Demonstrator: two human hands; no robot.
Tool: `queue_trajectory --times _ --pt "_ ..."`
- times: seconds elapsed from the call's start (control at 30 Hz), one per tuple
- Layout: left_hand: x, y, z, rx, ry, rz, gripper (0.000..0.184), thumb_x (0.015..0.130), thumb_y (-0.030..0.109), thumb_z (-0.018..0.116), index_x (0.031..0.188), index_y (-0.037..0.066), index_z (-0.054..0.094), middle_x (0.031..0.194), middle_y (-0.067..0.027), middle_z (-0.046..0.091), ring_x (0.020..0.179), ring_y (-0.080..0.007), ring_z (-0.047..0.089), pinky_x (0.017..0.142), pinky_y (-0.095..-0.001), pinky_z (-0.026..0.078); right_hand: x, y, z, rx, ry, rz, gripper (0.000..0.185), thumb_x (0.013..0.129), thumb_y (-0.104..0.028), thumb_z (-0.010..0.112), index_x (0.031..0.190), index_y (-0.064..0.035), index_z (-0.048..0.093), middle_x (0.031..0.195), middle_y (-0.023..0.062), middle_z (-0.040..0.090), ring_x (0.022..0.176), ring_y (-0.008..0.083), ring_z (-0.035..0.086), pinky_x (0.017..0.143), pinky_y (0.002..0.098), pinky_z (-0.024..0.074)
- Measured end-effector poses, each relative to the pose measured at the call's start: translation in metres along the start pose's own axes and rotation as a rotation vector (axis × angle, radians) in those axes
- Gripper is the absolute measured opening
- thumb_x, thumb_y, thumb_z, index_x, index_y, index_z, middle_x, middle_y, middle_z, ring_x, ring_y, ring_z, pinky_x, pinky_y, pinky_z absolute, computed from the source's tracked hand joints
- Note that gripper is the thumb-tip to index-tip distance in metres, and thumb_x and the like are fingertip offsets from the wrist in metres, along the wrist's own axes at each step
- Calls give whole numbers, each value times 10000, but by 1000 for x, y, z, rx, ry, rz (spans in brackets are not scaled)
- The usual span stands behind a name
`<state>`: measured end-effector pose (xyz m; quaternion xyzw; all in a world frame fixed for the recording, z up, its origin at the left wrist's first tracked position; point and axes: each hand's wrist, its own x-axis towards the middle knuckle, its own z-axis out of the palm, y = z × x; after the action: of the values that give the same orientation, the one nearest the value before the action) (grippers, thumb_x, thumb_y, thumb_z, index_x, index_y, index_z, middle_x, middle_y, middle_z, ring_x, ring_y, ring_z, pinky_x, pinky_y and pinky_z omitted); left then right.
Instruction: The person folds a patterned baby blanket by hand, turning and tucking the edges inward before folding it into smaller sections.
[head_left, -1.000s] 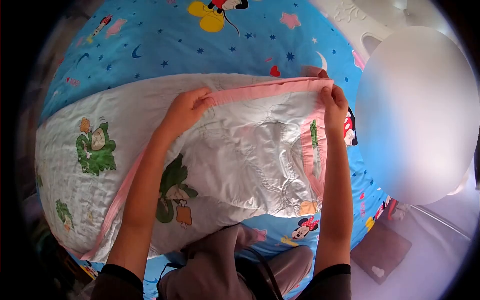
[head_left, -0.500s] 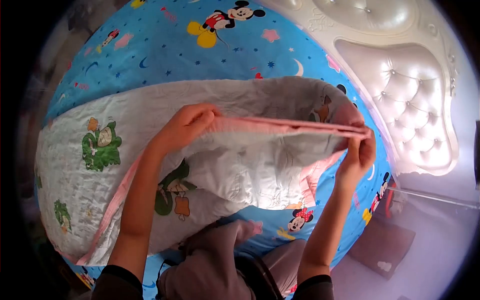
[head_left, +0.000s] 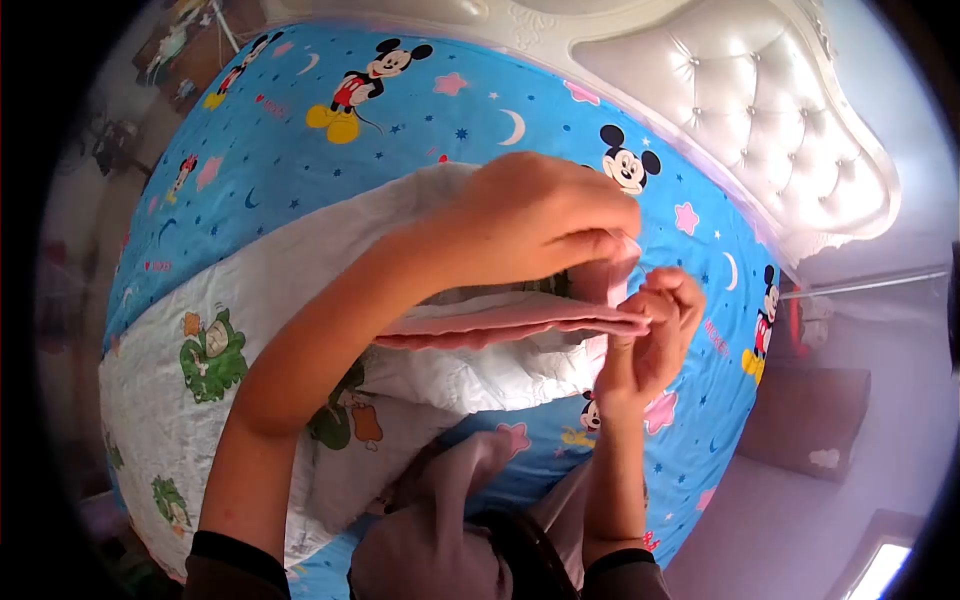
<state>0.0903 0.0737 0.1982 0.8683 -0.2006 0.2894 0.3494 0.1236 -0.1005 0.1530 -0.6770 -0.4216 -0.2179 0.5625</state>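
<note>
A white quilt (head_left: 290, 260) with green cartoon prints and pink edging lies across the blue bed sheet (head_left: 330, 190), its right part lifted and folded over. My left hand (head_left: 540, 215) has crossed to the right, and its fingers pinch a pink-edged corner of the quilt. Just below and to the right, my right hand (head_left: 655, 335) pinches the end of the folded pink edging between thumb and finger. The two hands nearly meet. The folded edge runs leftward from my right hand, beneath my left forearm.
A cream tufted headboard (head_left: 755, 125) borders the bed at the upper right. My legs in greyish trousers (head_left: 430, 550) are at the bottom. A brown cushion-like item (head_left: 805, 420) is beyond the bed on the right, below a thin rail (head_left: 870, 285).
My left hand let go of its spot on the edging and moved right to the corner beside my right hand. My right hand moved slightly left and down. The view has shifted, showing more headboard.
</note>
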Motion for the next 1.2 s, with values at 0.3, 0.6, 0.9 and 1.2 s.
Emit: queue_trajectory --times 0.3,0.6,0.9,1.2 --pt "-3 10 -9 -96 24 -172 87 757 100 610 778 22 576 663 -83 565 567 -194 547 516 -265 419 -5 -3 22 4 -72 88 122 703 -26 626 799 13 563 969 168 512 871 267 523 763 304 420" --pt "-16 11 -20 -6 -32 -252 101 783 128 588 793 27 588 660 -80 572 584 -175 560 534 -259 425 -8 -10 20 134 -228 181 140 675 15 651 796 8 581 877 107 539 776 226 553 696 286 447" --pt "-24 9 -22 -30 -82 -260 383 714 245 670 981 -1 547 777 -138 585 708 -253 584 648 -296 448 -3 -5 6 49 -134 149 83 706 -8 633 769 -6 579 845 114 583 730 222 577 649 266 447" --pt "-22 8 -24 -49 -311 -414 475 714 392 657 964 -2 568 722 -168 562 637 -273 569 590 -301 433 -1 -1 0 68 -156 89 66 725 -6 600 755 1 542 827 126 573 712 216 558 627 259 434"
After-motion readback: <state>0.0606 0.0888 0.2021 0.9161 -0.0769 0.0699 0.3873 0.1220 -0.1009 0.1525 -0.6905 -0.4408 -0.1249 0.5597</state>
